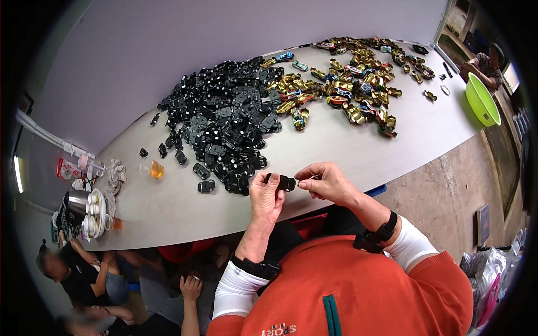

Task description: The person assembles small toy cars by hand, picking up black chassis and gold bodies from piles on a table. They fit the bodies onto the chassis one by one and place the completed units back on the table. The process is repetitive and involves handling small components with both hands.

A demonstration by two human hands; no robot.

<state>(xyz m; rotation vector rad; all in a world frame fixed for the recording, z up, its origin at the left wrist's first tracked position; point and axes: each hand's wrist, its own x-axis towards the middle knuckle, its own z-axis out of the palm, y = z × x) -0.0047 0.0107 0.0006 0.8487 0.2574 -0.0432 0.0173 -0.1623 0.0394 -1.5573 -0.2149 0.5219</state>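
Observation:
Close to the table's near edge, my left hand (265,199) is closed around a black toy car chassis (287,183), thumb on top. My right hand (330,185) meets its right end, thumb and forefinger pinched together. Something small and dark shows at those fingertips, too small to name. Just beyond my left hand spreads a big heap of black toy car chassis (224,117), with a few strays along its left side. To the right of that heap lies a looser pile of gold and coloured toy car bodies (358,89).
A lime-green basin (481,101) sits at the table's right end. On the left stand a cup of amber drink (156,169), a crumpled cloth (116,179) and a tray (103,224) with white cups. Other people sit at lower left; another person (488,67) is at far right.

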